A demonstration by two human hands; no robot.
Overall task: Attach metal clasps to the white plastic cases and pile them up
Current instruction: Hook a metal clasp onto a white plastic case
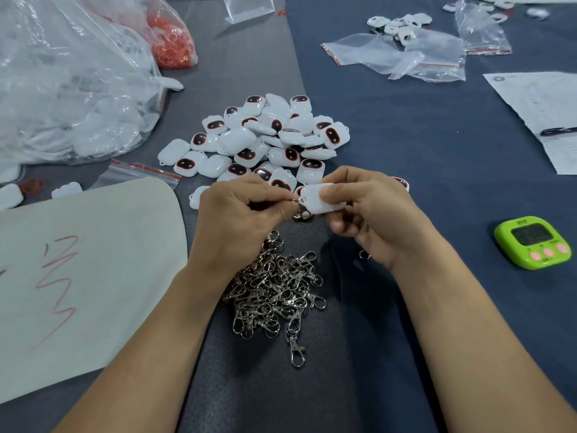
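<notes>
Right hand point(371, 210) gripping white case point(321, 198), thumb lying across its top, fingers curling beneath. Left hand point(246, 210) pinching clasp point(301, 212) tightly at case's left corner; fingertips hiding most of clasp, join hard to make out. Both hands hovering above surface point(406, 145), between case pile point(265, 142) lying just beyond and clasp heap point(274, 289) lying nearer, partly under left wrist. Green timer point(534, 242) sitting well right.
</notes>
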